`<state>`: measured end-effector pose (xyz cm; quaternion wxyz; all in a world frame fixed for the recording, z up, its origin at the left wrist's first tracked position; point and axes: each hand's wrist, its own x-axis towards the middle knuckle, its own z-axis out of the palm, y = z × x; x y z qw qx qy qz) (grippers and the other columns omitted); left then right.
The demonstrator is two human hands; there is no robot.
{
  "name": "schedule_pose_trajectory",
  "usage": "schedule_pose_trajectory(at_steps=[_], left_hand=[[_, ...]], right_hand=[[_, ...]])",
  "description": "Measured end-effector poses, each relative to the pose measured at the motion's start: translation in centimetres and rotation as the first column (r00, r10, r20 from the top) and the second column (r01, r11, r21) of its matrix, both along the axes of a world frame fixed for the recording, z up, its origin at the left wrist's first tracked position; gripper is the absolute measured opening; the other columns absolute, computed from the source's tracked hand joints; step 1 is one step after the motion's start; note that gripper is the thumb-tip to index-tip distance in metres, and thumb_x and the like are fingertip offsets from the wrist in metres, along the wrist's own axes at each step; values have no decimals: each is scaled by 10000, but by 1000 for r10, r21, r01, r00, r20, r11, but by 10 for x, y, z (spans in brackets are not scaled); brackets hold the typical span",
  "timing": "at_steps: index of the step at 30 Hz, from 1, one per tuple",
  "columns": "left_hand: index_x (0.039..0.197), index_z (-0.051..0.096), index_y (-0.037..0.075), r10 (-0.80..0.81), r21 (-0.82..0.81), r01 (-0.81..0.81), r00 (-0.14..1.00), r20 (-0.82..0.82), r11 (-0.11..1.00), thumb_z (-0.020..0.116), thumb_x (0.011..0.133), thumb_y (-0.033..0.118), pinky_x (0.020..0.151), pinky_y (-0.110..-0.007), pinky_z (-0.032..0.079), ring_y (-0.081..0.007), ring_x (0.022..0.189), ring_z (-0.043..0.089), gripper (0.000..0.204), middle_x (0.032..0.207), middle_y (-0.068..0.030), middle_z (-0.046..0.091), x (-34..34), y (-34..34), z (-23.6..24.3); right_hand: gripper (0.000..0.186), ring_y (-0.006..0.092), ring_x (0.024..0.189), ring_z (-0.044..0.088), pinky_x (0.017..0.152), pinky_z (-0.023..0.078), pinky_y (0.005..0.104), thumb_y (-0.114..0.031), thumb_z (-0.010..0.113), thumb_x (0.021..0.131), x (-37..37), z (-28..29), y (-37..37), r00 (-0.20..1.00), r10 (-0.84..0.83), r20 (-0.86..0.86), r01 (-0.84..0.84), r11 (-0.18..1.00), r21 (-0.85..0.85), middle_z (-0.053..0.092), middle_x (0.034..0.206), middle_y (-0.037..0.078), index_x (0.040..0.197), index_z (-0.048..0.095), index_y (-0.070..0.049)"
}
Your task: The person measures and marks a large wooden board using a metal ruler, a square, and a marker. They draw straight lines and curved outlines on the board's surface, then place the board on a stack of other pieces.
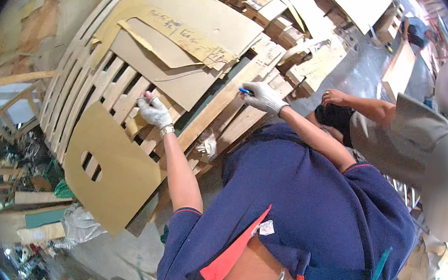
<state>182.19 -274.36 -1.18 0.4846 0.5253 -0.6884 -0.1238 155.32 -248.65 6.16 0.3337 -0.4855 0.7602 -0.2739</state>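
So we're looking at a slatted, pale wooden pallet-like stand point(126, 81) with flat sheets spread over it, and honestly we'd call this somewhere mid-job. Our right hand point(265, 98), in a whitish knit glove, is closed around a slim blue pen point(245, 92), up over the bare wooden planks and off to the side of the sheets. Can't tell if the tip is touching anything.

Our left hand point(154, 112), gloved the same way, has its fingers curled over the slats, between the big tan sheet with an oval cutout point(121, 155) and the plain greyish-tan sheet point(167, 77) further up. Whether it's pinching something, we can't tell.

Done so far, as best we can judge: the sheets are laid out, the oval is already cut, and the curved yellow strip point(189, 36) near the top has handwriting on it. What's left is harder to call. We can't make out any pen line on the oval-cutout sheet or the greyish-tan one, so if those need marking, that part looks not yet done, though faint lines could easily be lost at this size.
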Motion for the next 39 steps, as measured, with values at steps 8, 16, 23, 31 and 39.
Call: schedule_pose_trajectory(at_steps=[8,16,23,31,39], left_hand=[[1074,677,-98,-2,-143,-26,982,-189,989,573,1031,358,769,-465,496,-366,811,630,470,990,-250,706,10,3,-16],[1070,633,-111,-396,-396,353,918,-28,847,416,1033,394,736,-442,521,-331,782,615,551,1033,-237,665,-79,176,37],[1129,644,-22,-653,584,657,710,-264,477,628,963,71,737,-286,467,-134,821,543,191,964,-39,623,-289,443,39],[1074,684,24,-781,660,614,109,-614,-433,583,1054,256,486,-212,301,-16,557,404,253,719,64,500,-456,610,84],[1327,544,11,-603,508,500,-35,-797,-701,483,1075,157,602,-229,414,-47,674,480,297,883,17,547,-585,701,81]], right_hand=[[260,427,815,661,758,507,484,-216,632,795,-18,5,147,956,-293,-24,294,946,136,672,863,243,965,660,-22],[297,437,850,669,762,522,458,-297,618,920,-73,1,245,760,-649,34,649,760,-7,694,904,237,1027,661,-23],[321,387,742,637,714,510,439,-318,564,997,-162,-12,411,553,-814,178,833,534,-146,677,822,212,981,654,-11],[456,62,623,545,594,446,247,-411,510,1050,-225,37,625,-64,-864,499,926,-238,-293,580,687,-13,887,687,-23],[505,77,488,559,450,438,238,-470,467,1069,-270,77,682,-169,-704,690,866,-441,-237,565,625,1,924,650,-22]])
